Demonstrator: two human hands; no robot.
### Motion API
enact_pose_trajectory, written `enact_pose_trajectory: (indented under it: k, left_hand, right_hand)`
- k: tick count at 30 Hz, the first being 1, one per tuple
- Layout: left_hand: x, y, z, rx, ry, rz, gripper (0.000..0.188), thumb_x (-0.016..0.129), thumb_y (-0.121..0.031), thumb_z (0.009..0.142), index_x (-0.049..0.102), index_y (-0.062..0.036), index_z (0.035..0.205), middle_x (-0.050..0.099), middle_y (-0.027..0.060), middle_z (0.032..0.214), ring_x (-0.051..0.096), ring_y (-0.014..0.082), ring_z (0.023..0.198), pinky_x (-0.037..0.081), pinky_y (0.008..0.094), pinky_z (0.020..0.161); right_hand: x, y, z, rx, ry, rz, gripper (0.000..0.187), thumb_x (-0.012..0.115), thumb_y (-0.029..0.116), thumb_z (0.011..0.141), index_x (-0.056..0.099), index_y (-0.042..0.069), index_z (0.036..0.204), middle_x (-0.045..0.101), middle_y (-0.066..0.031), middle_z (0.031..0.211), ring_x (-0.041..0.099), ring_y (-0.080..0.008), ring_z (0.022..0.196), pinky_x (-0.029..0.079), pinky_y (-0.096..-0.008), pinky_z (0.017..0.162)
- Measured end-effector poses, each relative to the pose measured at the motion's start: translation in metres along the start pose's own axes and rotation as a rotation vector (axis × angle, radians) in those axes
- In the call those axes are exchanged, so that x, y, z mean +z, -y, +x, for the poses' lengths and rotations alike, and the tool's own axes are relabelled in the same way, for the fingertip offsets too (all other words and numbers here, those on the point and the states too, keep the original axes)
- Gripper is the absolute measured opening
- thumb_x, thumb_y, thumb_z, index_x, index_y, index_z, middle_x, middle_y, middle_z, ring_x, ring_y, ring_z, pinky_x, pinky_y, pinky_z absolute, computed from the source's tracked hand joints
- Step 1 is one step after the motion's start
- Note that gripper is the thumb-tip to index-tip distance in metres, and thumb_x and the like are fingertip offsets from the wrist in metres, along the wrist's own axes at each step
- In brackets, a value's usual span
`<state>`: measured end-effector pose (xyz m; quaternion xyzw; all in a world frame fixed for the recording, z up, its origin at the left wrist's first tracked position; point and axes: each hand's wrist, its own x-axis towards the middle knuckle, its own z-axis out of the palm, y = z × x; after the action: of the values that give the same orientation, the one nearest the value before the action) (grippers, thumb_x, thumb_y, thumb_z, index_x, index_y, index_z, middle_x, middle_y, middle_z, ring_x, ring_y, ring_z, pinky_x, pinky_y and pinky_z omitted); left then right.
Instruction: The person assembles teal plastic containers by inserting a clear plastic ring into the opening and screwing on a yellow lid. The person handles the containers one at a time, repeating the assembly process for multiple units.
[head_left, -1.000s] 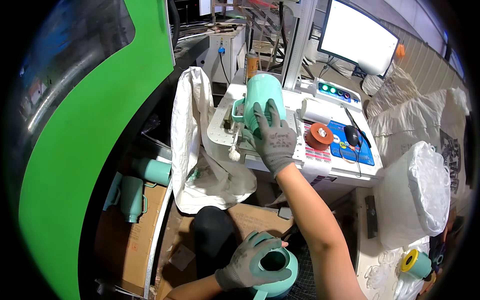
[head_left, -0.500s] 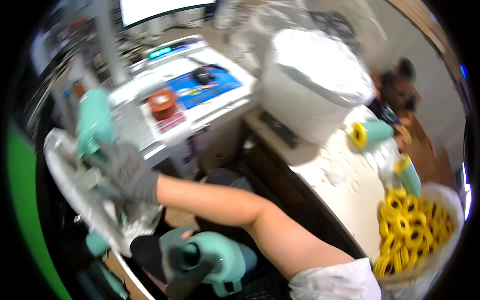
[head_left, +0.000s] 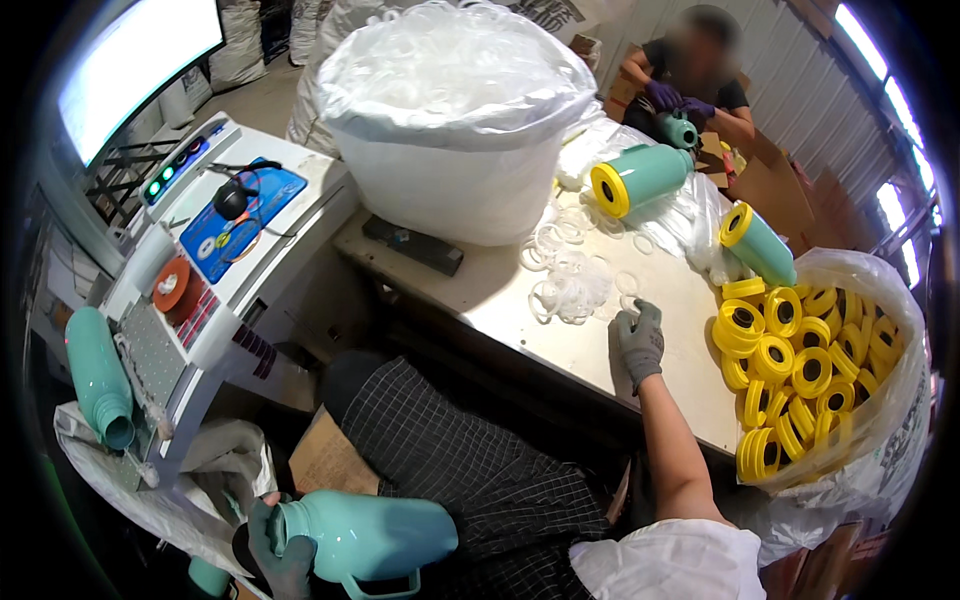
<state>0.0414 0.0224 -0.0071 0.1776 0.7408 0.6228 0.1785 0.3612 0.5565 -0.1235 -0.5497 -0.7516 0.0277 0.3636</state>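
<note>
My left hand (head_left: 284,552), in a grey glove, grips a teal bottle (head_left: 385,535) round its open neck. The bottle lies tilted over my lap, its loop handle toward the lower edge. My right hand (head_left: 640,345), also gloved, is stretched over the white table, fingers slightly apart. Its fingertips reach the edge of a clear ring (head_left: 628,282); whether they pinch it is hard to see. Beyond them lies a loose pile of clear rings (head_left: 570,287). Another teal bottle (head_left: 97,375) lies at the far left, its open mouth toward me.
A white sack (head_left: 450,170) full of clear rings stands on the table (head_left: 480,290). Yellow lids (head_left: 800,355) fill a bag at right, near two yellow-based teal bottles (head_left: 645,180). A co-worker (head_left: 690,85) handles a bottle behind. A desk (head_left: 300,215) holds orange tape (head_left: 175,290).
My right hand has left the far-left bottle and swung right to the rings on the table. The view has turned right. My left hand still holds its bottle, now tilted more sideways.
</note>
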Motion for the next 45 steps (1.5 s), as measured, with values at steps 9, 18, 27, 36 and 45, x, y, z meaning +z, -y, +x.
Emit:
enact_pose_trajectory:
  k: [9,18,27,36,45]
  left_hand:
    - [-0.010,-0.027,0.014,0.043,0.048,-0.049,0.078,0.079,-0.029,0.085,0.048,0.0033,0.148,0.057,0.0181,0.141,0.056,0.0313,0.126,0.049,0.0439,0.105]
    - [0.019,0.011,0.039,0.042,0.297,0.221,0.074,0.083,-0.030,0.079,0.054,0.0020,0.140,0.059,0.0141,0.133,0.058,0.0256,0.119,0.048,0.0398,0.103]
    - [0.035,0.015,0.028,-0.036,0.178,0.025,0.084,0.079,-0.030,0.068,0.052,0.0022,0.140,0.061,0.0124,0.120,0.062,0.0217,0.104,0.052,0.0371,0.095]
    - [0.000,-0.020,0.013,0.173,0.375,0.486,0.078,0.090,-0.017,0.078,0.051,0.0042,0.143,0.055,0.0206,0.139,0.054,0.0331,0.128,0.045,0.0450,0.110]
    - [-0.087,0.035,-0.019,0.098,-0.430,0.073,0.054,0.061,-0.038,0.103,0.052,0.0022,0.138,0.063,0.0200,0.124,0.062,0.0276,0.108,0.054,0.0431,0.091]
  right_hand:
    - [-0.023,-0.022,0.023,0.015,-0.092,0.089,0.033,0.072,0.018,0.088,0.064,0.010,0.119,0.066,-0.0156,0.116,0.067,-0.0324,0.093,0.054,-0.0424,0.080]
    - [-0.133,-0.167,0.059,-0.232,0.019,-0.784,0.030,0.067,0.015,0.085,0.075,0.022,0.114,0.065,-0.0076,0.106,0.063,-0.0317,0.102,0.048,-0.0453,0.092]
    - [-0.089,0.037,0.026,-0.281,-0.120,0.306,0.025,0.065,0.001,0.082,0.071,0.006,0.106,0.059,-0.0148,0.105,0.061,-0.0311,0.101,0.049,-0.0434,0.093]
    - [0.059,0.213,-0.145,0.056,0.585,0.835,0.038,0.070,0.025,0.100,0.063,0.006,0.133,0.066,-0.0144,0.115,0.063,-0.0247,0.108,0.051,-0.0374,0.098]
    - [0.034,0.226,-0.154,-0.239,0.780,0.654,0.053,0.073,0.030,0.096,0.061,0.000,0.139,0.064,-0.0204,0.109,0.065,-0.0338,0.096,0.054,-0.0447,0.089]
